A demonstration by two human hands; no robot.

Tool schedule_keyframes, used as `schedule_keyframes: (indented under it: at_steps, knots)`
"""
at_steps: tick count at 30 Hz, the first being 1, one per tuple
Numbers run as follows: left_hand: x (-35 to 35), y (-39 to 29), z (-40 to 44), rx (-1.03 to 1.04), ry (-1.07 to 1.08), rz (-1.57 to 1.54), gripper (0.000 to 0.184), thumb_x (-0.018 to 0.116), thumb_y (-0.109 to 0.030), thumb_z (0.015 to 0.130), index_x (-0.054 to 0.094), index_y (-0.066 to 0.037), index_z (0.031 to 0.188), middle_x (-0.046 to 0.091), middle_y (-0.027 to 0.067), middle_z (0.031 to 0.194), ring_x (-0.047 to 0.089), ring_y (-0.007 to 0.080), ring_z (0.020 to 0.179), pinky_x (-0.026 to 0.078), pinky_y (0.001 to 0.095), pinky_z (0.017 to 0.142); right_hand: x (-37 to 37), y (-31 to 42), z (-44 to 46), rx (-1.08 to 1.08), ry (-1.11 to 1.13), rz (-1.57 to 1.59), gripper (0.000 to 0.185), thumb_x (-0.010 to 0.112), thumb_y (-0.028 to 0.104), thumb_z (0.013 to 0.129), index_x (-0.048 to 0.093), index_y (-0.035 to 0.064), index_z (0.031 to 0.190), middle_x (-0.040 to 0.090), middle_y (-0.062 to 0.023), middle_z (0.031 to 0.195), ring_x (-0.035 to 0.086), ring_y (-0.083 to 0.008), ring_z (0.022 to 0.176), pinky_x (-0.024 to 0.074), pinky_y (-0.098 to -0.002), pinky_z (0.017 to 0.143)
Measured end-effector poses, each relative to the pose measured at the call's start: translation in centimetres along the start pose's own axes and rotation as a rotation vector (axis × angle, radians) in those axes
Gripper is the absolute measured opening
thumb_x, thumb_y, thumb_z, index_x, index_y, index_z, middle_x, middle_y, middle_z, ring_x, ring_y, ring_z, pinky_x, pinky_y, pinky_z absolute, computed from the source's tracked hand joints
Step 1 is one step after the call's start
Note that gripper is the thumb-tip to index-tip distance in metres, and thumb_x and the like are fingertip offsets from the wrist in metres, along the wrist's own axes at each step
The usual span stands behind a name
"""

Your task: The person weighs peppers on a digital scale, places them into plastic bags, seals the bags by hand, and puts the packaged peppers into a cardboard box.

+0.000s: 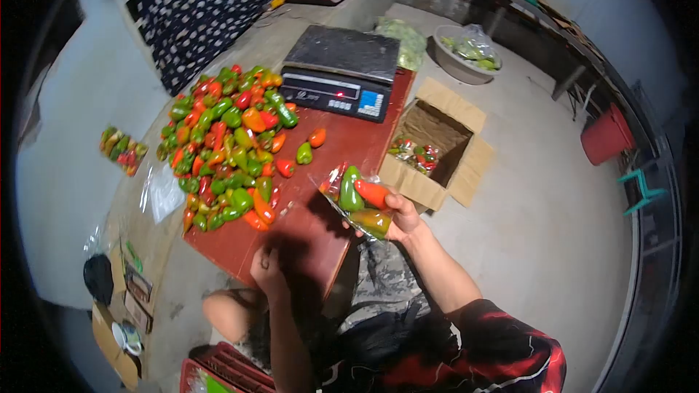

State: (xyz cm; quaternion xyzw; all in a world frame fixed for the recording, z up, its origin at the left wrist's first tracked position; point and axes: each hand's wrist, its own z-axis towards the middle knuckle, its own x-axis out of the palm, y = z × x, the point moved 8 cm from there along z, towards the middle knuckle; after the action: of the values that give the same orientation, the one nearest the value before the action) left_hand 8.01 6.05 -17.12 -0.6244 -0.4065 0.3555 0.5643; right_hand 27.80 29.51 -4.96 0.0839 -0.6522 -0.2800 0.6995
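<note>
My right hand (402, 220) grips a clear plastic bag of peppers (352, 193) above the red table's near right corner. Green, orange and brownish peppers show in the bag, and my thumb presses by a red-orange pepper (373, 193) at its mouth. My left hand (267, 268) is curled closed at the table's front edge, with nothing visible in it. A large heap of red, green and orange peppers (231, 147) covers the left side of the red table (309, 207). A few loose peppers (304, 153) lie right of the heap.
A digital scale (338, 73) stands at the table's back. Right of the table, an open cardboard box (435, 142) holds bagged peppers. Behind it is a round tub (466, 58) with green produce. Plastic bags (164, 193) and a filled pepper bag (122, 150) lie at left.
</note>
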Motion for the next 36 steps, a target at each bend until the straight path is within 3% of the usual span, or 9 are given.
schedule_keyframes:
  at_steps: [5,11,14,20,23,28,31,32,36]
  knots:
    - [1.3,-1.1,-1.2,0.190,0.006,0.209,0.014,0.063,-0.004,0.093,0.066,0.003,0.105,0.061,0.0015,0.090,0.055,0.0126,0.081,0.047,0.0271,0.074,-2.1,10.0,-2.8,-0.337,-0.140,-0.218,0.087,0.073,0.038,0.085,0.030,0.0099,0.155,0.050,-0.0163,0.143,0.058,-0.0338,0.122,0.0570,-0.0475,0.087]
    - [3.0,-2.1,-2.2,0.515,0.039,0.670,0.014,0.065,0.002,0.087,0.066,0.003,0.101,0.063,0.0138,0.091,0.061,0.0284,0.084,0.050,0.0359,0.076,-20.5,18.6,-9.1,-0.533,-0.942,-0.315,0.043,0.069,0.023,0.088,0.063,0.0023,0.125,0.069,-0.0109,0.114,0.068,-0.0229,0.097,0.0570,-0.0370,0.080]
    - [3.7,-1.8,-2.7,0.564,0.047,0.732,0.017,0.066,0.003,0.083,0.066,0.003,0.100,0.064,0.0173,0.093,0.061,0.0348,0.087,0.050,0.0415,0.080,-33.1,20.0,-11.2,-0.524,-1.018,-0.242,0.038,0.069,0.022,0.087,0.066,0.0035,0.120,0.070,-0.0102,0.109,0.067,-0.0219,0.094,0.0560,-0.0349,0.078]
    - [6.8,-4.4,-3.5,0.616,0.050,0.899,0.014,0.062,-0.001,0.084,0.066,0.002,0.097,0.062,0.0168,0.089,0.059,0.0354,0.085,0.047,0.0433,0.080,-45.8,19.5,-11.7,-0.140,-1.270,-0.546,0.033,0.077,0.019,0.078,0.073,0.0026,0.106,0.072,-0.0086,0.104,0.068,-0.0244,0.095,0.0538,-0.0379,0.085]
    - [7.2,-3.9,-3.4,0.472,0.120,0.925,0.015,0.059,-0.004,0.089,0.061,0.008,0.098,0.058,0.0203,0.094,0.056,0.0371,0.092,0.044,0.0461,0.084,-55.5,19.7,-13.3,0.206,-1.257,-0.911,0.068,0.080,0.022,0.074,0.055,-0.0030,0.133,0.069,-0.0179,0.121,0.067,-0.0284,0.109,0.0518,-0.0390,0.094]
    - [8.7,-4.9,-2.7,0.653,0.037,0.964,0.018,0.060,-0.015,0.092,0.065,0.003,0.091,0.060,0.0187,0.086,0.058,0.0354,0.081,0.048,0.0445,0.076,-56.1,20.2,-16.6,0.713,-1.839,-1.405,0.086,0.072,0.039,0.078,0.035,0.0038,0.148,0.067,-0.0235,0.122,0.066,-0.0393,0.112,0.0525,-0.0409,0.097]
    - [9.3,-5.5,-2.8,0.703,-0.008,1.015,0.019,0.061,-0.016,0.093,0.067,-0.001,0.084,0.062,0.0176,0.081,0.059,0.0357,0.074,0.051,0.0437,0.071,-60.3,17.6,-18.8,0.694,-1.753,-1.151,0.079,0.068,0.041,0.082,0.035,0.0056,0.145,0.065,-0.0213,0.128,0.063,-0.0380,0.119,0.0532,-0.0397,0.098]
    - [9.2,-5.3,-2.7,0.666,0.009,1.085,0.019,0.061,-0.016,0.093,0.066,-0.001,0.082,0.061,0.0174,0.079,0.059,0.0356,0.073,0.051,0.0442,0.070,-70.0,14.3,-22.2,0.497,-1.844,-0.861,0.071,0.070,0.041,0.083,0.040,0.0044,0.135,0.066,-0.0214,0.125,0.066,-0.0344,0.115,0.0552,-0.0405,0.094]
    - [8.7,-4.7,-2.3,0.621,0.030,1.217,0.021,0.060,-0.016,0.093,0.063,-0.002,0.079,0.059,0.0173,0.077,0.057,0.0358,0.074,0.049,0.0462,0.070,-59.3,17.8,-18.7,0.586,-1.861,-0.993,0.068,0.075,0.039,0.081,0.042,0.0040,0.129,0.069,-0.0210,0.119,0.069,-0.0308,0.110,0.0559,-0.0404,0.091]
